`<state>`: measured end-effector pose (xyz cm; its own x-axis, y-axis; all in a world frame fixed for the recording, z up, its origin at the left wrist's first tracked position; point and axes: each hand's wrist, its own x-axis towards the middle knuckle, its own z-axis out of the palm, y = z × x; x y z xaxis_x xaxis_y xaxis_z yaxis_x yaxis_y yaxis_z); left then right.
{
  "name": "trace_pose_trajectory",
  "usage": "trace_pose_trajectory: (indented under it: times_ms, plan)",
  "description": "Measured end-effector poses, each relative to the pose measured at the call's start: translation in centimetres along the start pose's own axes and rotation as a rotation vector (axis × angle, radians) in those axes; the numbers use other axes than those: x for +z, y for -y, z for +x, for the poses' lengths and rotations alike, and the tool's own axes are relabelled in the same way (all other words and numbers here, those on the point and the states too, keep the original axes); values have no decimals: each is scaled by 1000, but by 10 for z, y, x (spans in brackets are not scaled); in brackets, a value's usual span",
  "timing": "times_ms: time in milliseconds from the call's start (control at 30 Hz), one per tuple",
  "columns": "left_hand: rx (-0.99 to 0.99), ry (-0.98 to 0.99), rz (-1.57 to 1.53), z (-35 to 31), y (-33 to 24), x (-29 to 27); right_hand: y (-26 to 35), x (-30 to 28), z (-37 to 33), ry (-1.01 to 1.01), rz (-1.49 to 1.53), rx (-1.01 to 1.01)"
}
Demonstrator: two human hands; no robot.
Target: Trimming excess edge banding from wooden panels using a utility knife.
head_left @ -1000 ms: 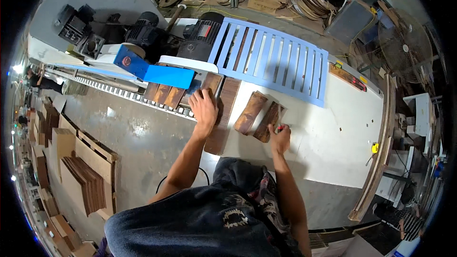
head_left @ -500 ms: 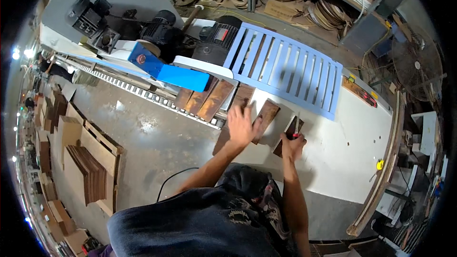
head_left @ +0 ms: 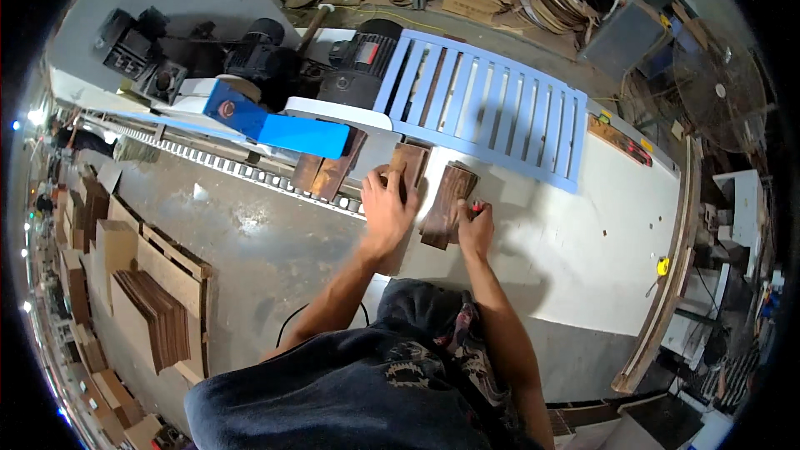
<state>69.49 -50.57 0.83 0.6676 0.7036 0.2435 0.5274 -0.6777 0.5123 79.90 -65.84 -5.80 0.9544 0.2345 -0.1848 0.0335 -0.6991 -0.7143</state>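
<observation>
My left hand (head_left: 388, 212) is closed around the near end of a short brown wooden board (head_left: 407, 162), which lies over a darker one beside the machine's outlet. On the white tabletop to its right is a small overlapping stack of dark brown boards (head_left: 448, 204). Against that stack's right edge rests my right hand (head_left: 475, 229), with its fingers curled around a small red-handled tool (head_left: 477, 207); the tool's blade is hard to see here. More boards (head_left: 333, 179) emerge from under the blue guard (head_left: 302, 135) on the machine, left of my left hand.
Dark motors (head_left: 367, 62) sit on the machine beyond the boards. A pale blue slatted panel (head_left: 492, 108) lies along the table's far side. A level (head_left: 621, 143) and a yellow tape measure (head_left: 662, 267) are at the right. Stacked panels (head_left: 154, 317) stand on the floor at left.
My left hand has moved left onto a board by the outlet, where one fewer board shows under the guard. My right hand has brought its board left onto another one. The view has shifted slightly.
</observation>
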Motion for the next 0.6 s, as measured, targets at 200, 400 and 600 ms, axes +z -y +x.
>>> trace_pose_trajectory:
  times_ms: [200,400,600]
  plan:
    - [-52,184,-180,-13,-47,38,-12,-15,0,234,590,438]
    - [-170,694,-617,4,-26,89,-64,-27,-18,200,890,486]
    - [280,1079,-647,4,-63,124,-101,-67,-95,-575,1063,754]
